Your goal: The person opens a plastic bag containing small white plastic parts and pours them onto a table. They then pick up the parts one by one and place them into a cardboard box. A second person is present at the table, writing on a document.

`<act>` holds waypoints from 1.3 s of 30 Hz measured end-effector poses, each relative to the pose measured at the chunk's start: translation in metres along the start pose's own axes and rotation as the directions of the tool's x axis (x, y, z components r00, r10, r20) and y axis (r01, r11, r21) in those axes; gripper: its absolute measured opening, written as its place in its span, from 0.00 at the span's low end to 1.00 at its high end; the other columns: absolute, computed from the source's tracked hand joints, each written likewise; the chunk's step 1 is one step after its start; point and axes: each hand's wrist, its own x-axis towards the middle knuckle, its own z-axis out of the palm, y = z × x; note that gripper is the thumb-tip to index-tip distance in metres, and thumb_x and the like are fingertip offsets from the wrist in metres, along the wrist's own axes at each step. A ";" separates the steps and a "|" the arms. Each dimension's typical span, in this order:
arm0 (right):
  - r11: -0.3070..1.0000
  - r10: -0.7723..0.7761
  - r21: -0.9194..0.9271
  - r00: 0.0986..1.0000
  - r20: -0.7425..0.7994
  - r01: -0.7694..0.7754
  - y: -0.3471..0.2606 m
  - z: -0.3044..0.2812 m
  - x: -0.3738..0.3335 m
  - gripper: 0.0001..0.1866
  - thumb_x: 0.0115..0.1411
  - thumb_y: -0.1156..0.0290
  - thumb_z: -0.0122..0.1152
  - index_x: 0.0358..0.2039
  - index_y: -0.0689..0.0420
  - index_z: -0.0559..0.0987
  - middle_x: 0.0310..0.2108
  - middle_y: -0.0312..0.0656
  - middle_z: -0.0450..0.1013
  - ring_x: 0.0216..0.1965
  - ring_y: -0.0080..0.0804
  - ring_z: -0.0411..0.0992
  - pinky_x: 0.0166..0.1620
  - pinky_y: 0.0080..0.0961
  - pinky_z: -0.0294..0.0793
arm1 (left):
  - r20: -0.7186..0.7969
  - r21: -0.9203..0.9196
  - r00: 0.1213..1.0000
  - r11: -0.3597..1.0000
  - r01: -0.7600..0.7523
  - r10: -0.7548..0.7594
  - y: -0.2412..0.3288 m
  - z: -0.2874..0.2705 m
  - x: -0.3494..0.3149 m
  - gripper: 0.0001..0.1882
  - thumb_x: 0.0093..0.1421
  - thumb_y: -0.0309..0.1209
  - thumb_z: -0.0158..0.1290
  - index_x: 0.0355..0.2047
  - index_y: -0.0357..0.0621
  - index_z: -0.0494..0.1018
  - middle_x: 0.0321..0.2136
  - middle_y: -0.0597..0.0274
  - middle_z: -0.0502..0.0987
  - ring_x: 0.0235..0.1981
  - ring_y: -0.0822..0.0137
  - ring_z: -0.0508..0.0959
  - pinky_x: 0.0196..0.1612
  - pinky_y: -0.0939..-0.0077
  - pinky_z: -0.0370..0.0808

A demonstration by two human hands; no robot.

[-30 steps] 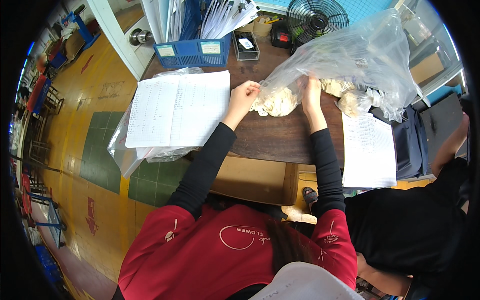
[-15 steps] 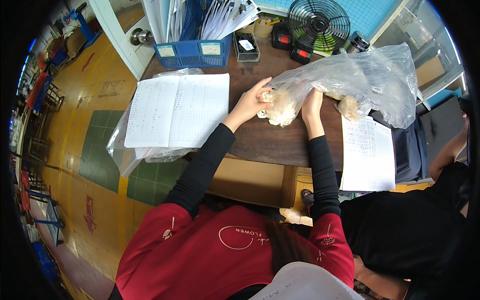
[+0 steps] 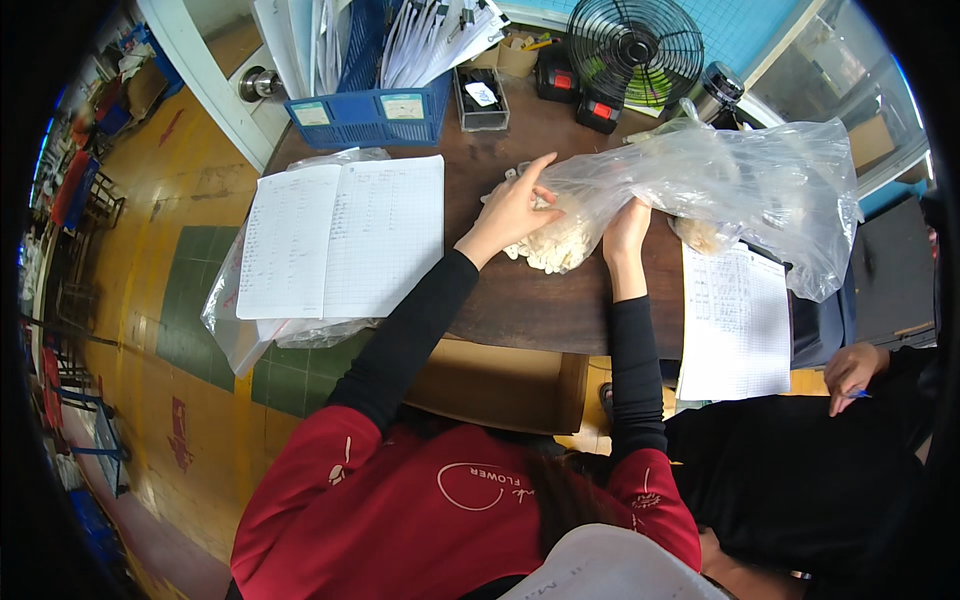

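A large clear plastic bag (image 3: pixel 765 185) lies across the dark wooden desk (image 3: pixel 520 305). At its left end is a heap of small cream-white pieces (image 3: pixel 553 250), too small to name. My left hand (image 3: pixel 513 215) rests at the left of this heap, its fingers apart and partly over the pieces. Close to the heap's right side, my right hand (image 3: pixel 627 232) grips the bag, with its fingertips hidden by plastic. A second, tan clump (image 3: pixel 702 236) shows under the bag farther right.
An open notebook (image 3: pixel 390 235) lies left on plastic; a written sheet (image 3: pixel 735 330) is at right. Behind are a blue file basket (image 3: pixel 415 115), a small tray (image 3: pixel 482 118), battery packs (image 3: pixel 598 112) and a fan (image 3: pixel 637 50). A co-worker's hand (image 3: pixel 853 375) holds a pen at right.
The cream-white pieces have spread into a wider heap on the left. The bag's right end has sagged lower. A co-worker's hand with a pen has come into view at right.
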 end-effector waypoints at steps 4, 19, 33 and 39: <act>0.999 0.038 -0.025 0.999 -0.014 -0.039 -0.005 -0.002 0.004 0.28 0.77 0.49 0.40 0.61 0.61 0.70 0.56 0.44 0.73 0.55 0.37 0.72 0.61 0.36 0.69 | -0.087 0.037 0.985 0.988 -0.147 0.150 0.000 -0.005 0.002 0.37 0.57 0.28 0.65 0.66 0.48 0.65 0.34 0.60 0.84 0.36 0.60 0.81 0.44 0.66 0.77; 0.984 -0.052 -0.170 0.999 -0.013 0.049 -0.021 -0.002 0.004 0.29 0.77 0.49 0.40 0.57 0.61 0.75 0.47 0.43 0.77 0.48 0.30 0.73 0.53 0.27 0.72 | -0.215 -0.620 0.958 0.785 0.017 -0.190 -0.009 -0.028 0.011 0.21 0.73 0.28 0.50 0.64 0.45 0.64 0.35 0.66 0.77 0.36 0.74 0.78 0.44 0.75 0.79; 0.841 0.097 -0.540 0.972 0.214 0.035 -0.047 0.048 0.036 0.28 0.77 0.51 0.42 0.61 0.61 0.73 0.55 0.41 0.74 0.54 0.29 0.71 0.56 0.29 0.71 | -0.393 -0.596 0.861 0.802 0.029 -0.323 -0.025 -0.035 0.015 0.13 0.72 0.26 0.50 0.55 0.41 0.71 0.31 0.69 0.75 0.25 0.80 0.70 0.27 0.84 0.67; 0.871 0.063 -0.489 0.980 0.190 0.039 -0.057 0.069 0.037 0.23 0.76 0.57 0.44 0.53 0.63 0.78 0.48 0.42 0.78 0.49 0.30 0.73 0.54 0.28 0.71 | -0.402 -0.622 0.843 0.782 0.035 -0.358 -0.028 -0.032 0.018 0.11 0.71 0.25 0.50 0.52 0.40 0.72 0.31 0.66 0.77 0.23 0.79 0.70 0.26 0.82 0.68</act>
